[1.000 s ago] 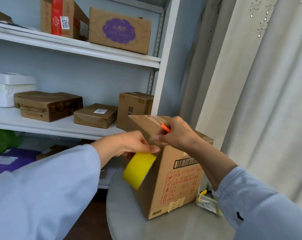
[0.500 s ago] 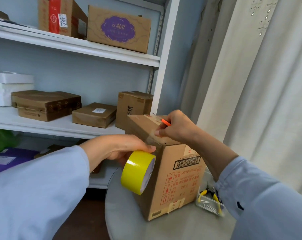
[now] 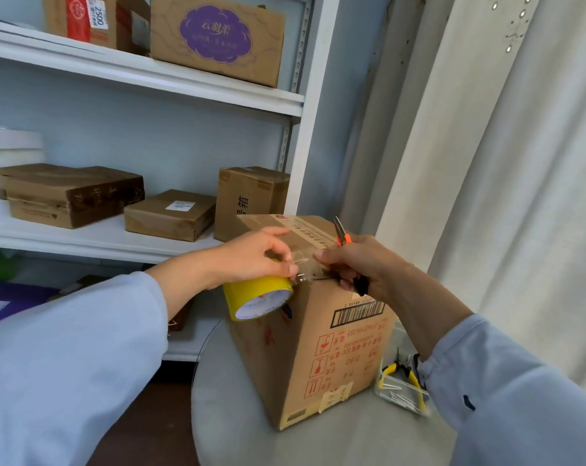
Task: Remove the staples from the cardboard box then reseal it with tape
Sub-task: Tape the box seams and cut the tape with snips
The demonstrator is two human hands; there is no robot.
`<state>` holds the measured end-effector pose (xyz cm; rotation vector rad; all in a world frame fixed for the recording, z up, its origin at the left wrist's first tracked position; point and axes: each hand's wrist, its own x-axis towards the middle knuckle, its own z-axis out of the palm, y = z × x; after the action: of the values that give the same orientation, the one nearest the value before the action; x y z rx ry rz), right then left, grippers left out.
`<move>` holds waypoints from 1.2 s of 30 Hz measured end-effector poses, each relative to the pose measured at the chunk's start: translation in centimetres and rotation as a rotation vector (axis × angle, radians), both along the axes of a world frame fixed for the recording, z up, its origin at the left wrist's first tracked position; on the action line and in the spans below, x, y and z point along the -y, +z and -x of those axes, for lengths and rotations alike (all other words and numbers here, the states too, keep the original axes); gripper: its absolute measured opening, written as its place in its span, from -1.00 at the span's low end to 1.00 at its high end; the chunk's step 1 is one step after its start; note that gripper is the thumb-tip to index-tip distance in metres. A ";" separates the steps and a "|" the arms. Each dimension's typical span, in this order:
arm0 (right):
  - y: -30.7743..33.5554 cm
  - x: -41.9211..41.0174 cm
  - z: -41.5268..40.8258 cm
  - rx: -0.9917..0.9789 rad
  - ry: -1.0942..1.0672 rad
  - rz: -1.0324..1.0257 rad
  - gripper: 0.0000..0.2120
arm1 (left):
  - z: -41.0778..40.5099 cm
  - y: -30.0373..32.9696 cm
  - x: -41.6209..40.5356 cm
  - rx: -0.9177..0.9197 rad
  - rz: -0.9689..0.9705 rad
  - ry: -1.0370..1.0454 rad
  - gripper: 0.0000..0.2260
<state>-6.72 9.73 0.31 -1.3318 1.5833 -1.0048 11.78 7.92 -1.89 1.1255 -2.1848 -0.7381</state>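
Observation:
A brown cardboard box (image 3: 322, 351) with red print and a barcode stands on a small round table (image 3: 238, 435). My left hand (image 3: 254, 257) grips a yellow tape roll (image 3: 258, 299) against the box's upper left edge. A clear strip of tape (image 3: 305, 267) runs from the roll across the top edge to my right hand (image 3: 355, 264), which presses it down. That hand also holds orange-handled scissors (image 3: 342, 235), blades pointing up.
A clear tray (image 3: 401, 395) with yellow-handled pliers (image 3: 397, 373) and loose staples lies right of the box. White shelves (image 3: 127, 240) with several cardboard parcels stand behind on the left. A pale curtain (image 3: 506, 196) hangs on the right.
The tape roll has turned so its white core faces me and it sits higher at the box's edge. My right hand has slid along the top with the strip.

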 end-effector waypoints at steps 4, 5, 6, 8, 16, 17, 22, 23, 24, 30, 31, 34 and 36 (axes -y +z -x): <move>-0.2 0.0 0.6 -0.010 0.028 -0.025 -0.68 | 1.1 -1.2 0.4 0.095 0.127 -0.036 -0.79; -0.2 0.0 1.0 -0.002 0.032 -0.027 -0.68 | 1.4 -1.3 0.2 0.101 0.149 -0.018 -0.80; -0.1 0.0 1.3 0.003 0.040 -0.031 -0.68 | 1.6 -1.3 -0.1 0.097 0.163 0.001 -0.83; 0.1 -0.2 2.0 -0.007 0.056 -0.049 -0.69 | 2.1 -1.2 -0.9 0.095 0.180 0.054 -0.87; 2.5 -3.5 5.4 -0.208 0.194 -0.055 -0.85 | 7.8 0.2 -6.9 0.134 0.177 0.250 -0.78; 3.0 -3.9 5.7 -0.225 0.205 -0.051 -0.85 | 7.6 0.4 -6.8 0.015 0.090 0.215 -0.79; 4.3 -5.2 6.4 -0.361 0.268 -0.025 -0.82 | 7.1 0.3 -8.3 -0.307 -0.265 0.118 -0.85; 4.2 -5.2 6.4 -0.388 0.280 -0.024 -0.82 | 7.0 0.0 -8.4 -0.322 -0.306 0.107 -0.86; 4.1 -5.3 6.5 -0.404 0.287 -0.025 -0.82 | 7.1 -0.3 -8.7 -0.345 -0.366 0.097 -0.86; 3.2 -5.8 6.9 -0.577 0.267 -0.016 -0.82 | 8.4 -2.7 -9.6 -0.486 -0.572 0.105 -0.88; 3.2 -5.9 7.0 -0.596 0.258 -0.012 -0.82 | 8.8 -2.8 -9.6 -0.503 -0.582 0.106 -0.89; 3.4 -6.1 7.4 -0.620 0.236 -0.014 -0.83 | 9.7 -2.8 -9.5 -0.511 -0.600 0.120 -0.87; 3.5 -6.1 7.6 -0.630 0.231 -0.011 -0.85 | 10.0 -2.6 -9.4 -0.497 -0.610 0.143 -0.82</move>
<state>-14.35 15.86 3.81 -1.8922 1.8117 -0.4483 1.73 17.31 -4.50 1.1944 -1.4802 -1.4961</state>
